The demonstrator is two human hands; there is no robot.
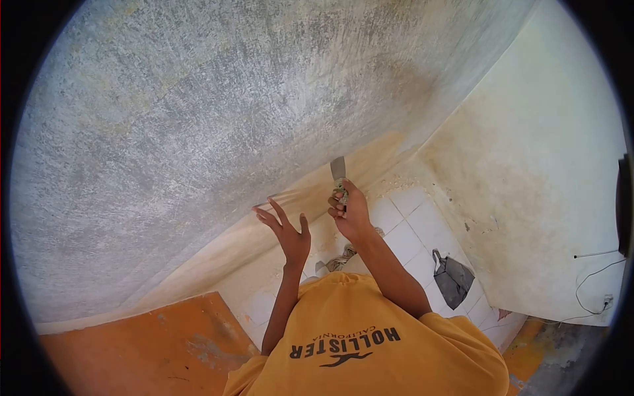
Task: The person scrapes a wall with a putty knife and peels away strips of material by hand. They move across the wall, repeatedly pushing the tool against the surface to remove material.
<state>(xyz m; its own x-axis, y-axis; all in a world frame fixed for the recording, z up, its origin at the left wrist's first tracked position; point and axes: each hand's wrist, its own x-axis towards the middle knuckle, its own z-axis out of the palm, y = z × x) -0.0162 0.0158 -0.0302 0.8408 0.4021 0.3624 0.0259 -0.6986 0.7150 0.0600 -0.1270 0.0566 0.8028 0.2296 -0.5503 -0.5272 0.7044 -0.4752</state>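
Observation:
My right hand (351, 210) is wrapped round the handle of a putty knife (338, 169). Its flat metal blade points up, its tip overlapping the lower edge of the rough grey wall (264, 125) in this view. To the left, my left hand (287, 236) is raised with fingers spread and nothing in it. Its fingertips are right at the lower part of the wall, by the border between the mottled grey surface and a smoother cream band (218, 254).
A dark grey bag (453, 280) lies on the white tiled floor (401, 241) to my right. Crumbs and flakes lie along the wall's foot. An orange, worn surface (158, 340) is at lower left. A pale side wall (528, 171) carries a cable and socket (607, 303).

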